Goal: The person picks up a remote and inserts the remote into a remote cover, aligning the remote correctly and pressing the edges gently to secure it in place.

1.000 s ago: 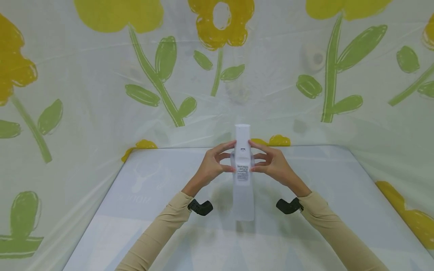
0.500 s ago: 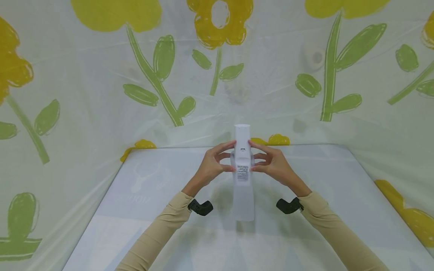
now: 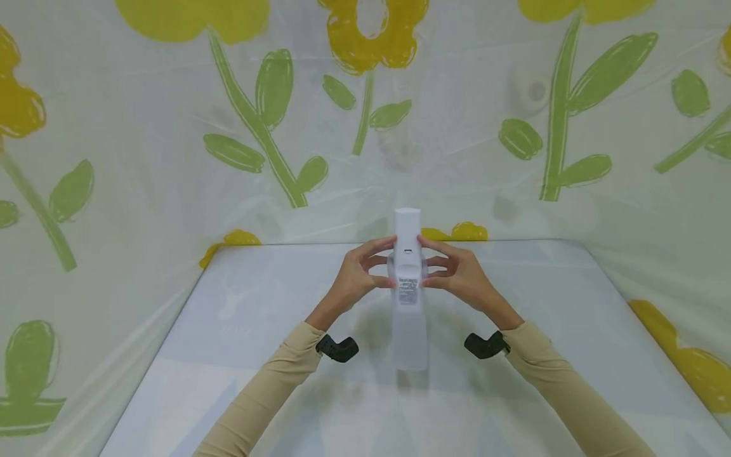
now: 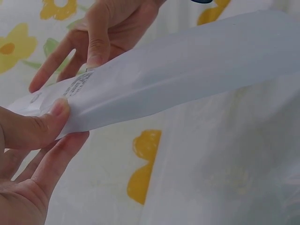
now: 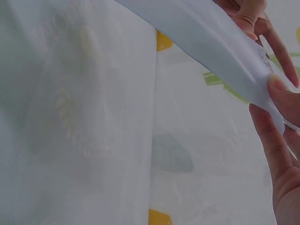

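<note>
A long, translucent white plastic pouch (image 3: 408, 292) was held above the pale table (image 3: 548, 298), near the middle of its far half, with its top end raised toward the flowered plastic sheet (image 3: 171, 158) behind the table and its lower end hanging free just over the tabletop. The left hand (image 3: 358, 277) pinched the pouch's left edge between thumb and fingers beside the small printed label (image 3: 408, 291), and the right hand (image 3: 460, 274) pinched the opposite edge at the same height; both sets of fingers were curled onto the pouch, the remaining fingers spread loosely. In the left wrist view the thumb (image 4: 44, 123) lay flat on the pouch face near the label, and the right wrist view showed a fingertip (image 5: 276, 86) pressed on the pouch edge. Judged from these views, the pouch appeared flat and apparently unopened, so the handling seemed at an early stage, with any opening or filling not yet done; whether the top was sealed could not be told. Around the pouch, the table lay bare on both sides and toward the person, giving free room, whereas the sheet rose close behind the pouch's top and along the table's left and right edges, limiting reach there.
</note>
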The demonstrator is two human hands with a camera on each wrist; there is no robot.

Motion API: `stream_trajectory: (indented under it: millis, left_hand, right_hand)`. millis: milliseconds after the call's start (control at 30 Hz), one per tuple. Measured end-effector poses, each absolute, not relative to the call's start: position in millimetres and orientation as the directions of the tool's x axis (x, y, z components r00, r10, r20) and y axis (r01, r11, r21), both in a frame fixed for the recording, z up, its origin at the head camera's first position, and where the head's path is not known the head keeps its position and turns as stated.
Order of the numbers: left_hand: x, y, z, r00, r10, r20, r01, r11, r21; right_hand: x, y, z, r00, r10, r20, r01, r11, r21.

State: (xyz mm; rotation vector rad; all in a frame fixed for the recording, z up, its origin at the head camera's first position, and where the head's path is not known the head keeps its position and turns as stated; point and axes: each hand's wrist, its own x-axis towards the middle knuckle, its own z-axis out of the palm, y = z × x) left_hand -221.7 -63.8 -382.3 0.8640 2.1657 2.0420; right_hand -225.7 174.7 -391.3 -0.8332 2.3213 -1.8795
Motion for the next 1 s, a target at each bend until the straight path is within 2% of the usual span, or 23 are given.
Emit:
stream_trajectory:
  millis: [200,1000]
  left_hand:
    - [-232,-64,-397,-0.851,0.403,0.336,0.351,-0.037,0.936]
    - [-231,-65,-395,-0.865,0.378,0.33,0.343,-0.035,0.939]
  right_hand:
    - [-225,175,-392,-0.856,-0.425,0.293,-0.372,0.113,-0.921]
    - [-226,173,-391,-0.853,-0.425,0.302,-0.364,0.072,-0.929]
